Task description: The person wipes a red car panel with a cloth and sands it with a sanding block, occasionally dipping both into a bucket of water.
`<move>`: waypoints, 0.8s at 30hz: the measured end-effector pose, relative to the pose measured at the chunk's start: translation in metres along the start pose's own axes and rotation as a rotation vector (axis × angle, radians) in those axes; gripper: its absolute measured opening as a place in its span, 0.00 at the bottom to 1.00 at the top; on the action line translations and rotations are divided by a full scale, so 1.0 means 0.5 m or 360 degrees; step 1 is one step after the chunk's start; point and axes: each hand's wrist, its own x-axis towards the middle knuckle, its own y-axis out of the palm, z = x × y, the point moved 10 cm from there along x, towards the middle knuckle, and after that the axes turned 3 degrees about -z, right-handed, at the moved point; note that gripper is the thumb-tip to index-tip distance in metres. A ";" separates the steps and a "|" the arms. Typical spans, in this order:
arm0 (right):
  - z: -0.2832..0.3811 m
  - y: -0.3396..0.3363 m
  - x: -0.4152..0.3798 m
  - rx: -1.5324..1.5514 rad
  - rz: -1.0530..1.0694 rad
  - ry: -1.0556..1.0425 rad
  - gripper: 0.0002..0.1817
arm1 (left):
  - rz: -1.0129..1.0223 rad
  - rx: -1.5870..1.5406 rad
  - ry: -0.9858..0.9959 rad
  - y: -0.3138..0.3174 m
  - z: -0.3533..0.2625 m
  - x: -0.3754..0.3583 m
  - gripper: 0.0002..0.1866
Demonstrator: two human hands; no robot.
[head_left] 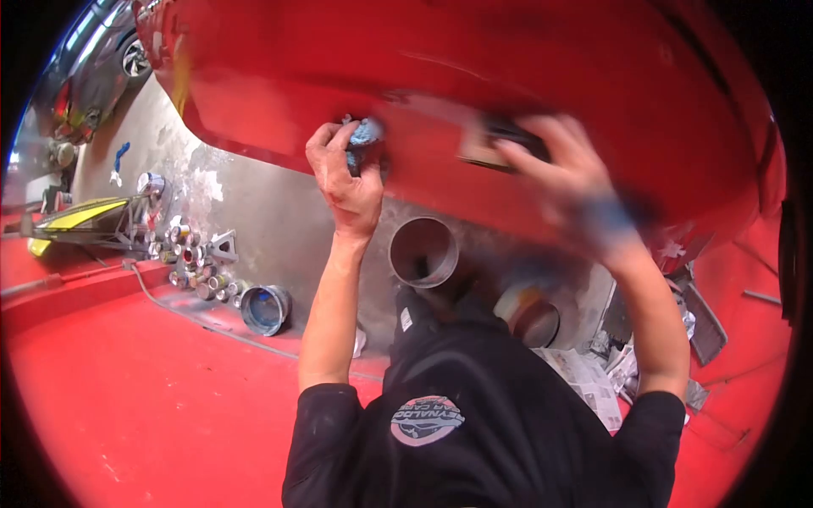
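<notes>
A red car panel (279, 102) stretches across the space before me, with a dull, pale patch (432, 108) between my hands. My left hand (345, 190) is closed round a crumpled blue and dark rag (364, 134), held against the panel's lower part. In my right hand (569, 165), smeared by motion, is a sanding block (487, 146) with a black top and a tan side, at the panel's surface. Something blue shows at my right wrist. Below the panel, between my arms, stands an open round bucket (423, 252).
Several paint cans (203, 275) and a blue-stained bucket (266, 310) stand at the left. Another bucket (535, 322) and newspaper (584, 385) lie near my right side. A yellow part (80, 216) rests on a stand. Another car (97, 76) is at upper left.
</notes>
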 end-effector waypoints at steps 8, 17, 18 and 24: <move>0.046 0.103 0.115 0.0176 -0.0177 -0.0148 0.22 | 0.0024 -0.0022 -0.0097 0.002 0.006 -0.010 0.26; -0.007 0.027 0.005 0.0073 -0.0005 -0.0075 0.28 | 0.0031 0.0053 -0.0130 0.008 0.029 -0.036 0.34; 0.006 0.060 0.048 0.0083 -0.0020 -0.0072 0.28 | 0.0029 0.0047 -0.0105 0.013 0.029 -0.037 0.33; 0.009 0.029 0.022 0.0097 0.0024 -0.0061 0.26 | 0.0028 0.0269 -0.0062 -0.001 0.013 -0.037 0.35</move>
